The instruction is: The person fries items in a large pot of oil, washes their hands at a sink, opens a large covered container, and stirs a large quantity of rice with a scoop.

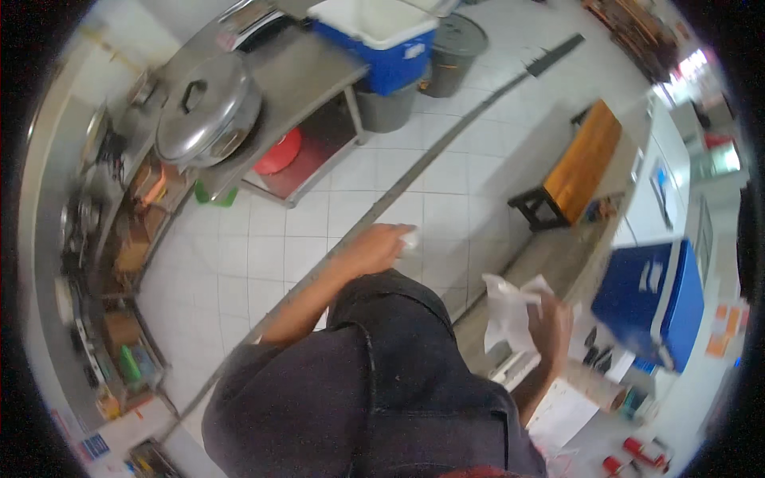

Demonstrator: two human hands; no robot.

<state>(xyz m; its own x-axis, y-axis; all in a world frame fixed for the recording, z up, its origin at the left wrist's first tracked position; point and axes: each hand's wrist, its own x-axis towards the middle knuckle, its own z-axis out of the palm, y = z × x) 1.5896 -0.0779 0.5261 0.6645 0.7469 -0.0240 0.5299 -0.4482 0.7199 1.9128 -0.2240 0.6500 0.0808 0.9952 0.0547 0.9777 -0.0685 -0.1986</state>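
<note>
My left hand (pixel 373 248) reaches out over the tiled floor, fingers closed around a small white item (pixel 409 242). That item is blurred and partly covered by my fingers, so I cannot tell what it is. On the other side, my right hand (pixel 553 325) grips a crumpled white sheet (pixel 505 316), which looks like paper or thin plastic. The sheet hangs beside a counter's edge, apart from my left hand. Close to my right forearm lie a white box (pixel 562 412) and a brown cardboard roll (pixel 606 391).
A wooden bench (pixel 583 161) stands ahead to the right, near a blue cooler box (pixel 648 299). At left, a steel table (pixel 299 77) bears a large lidded metal pot (pixel 209 110). Another blue cooler (pixel 382 54) and a lidded grey bin (pixel 457 51) stand farther off. A dark strip (pixel 412 173) crosses the floor.
</note>
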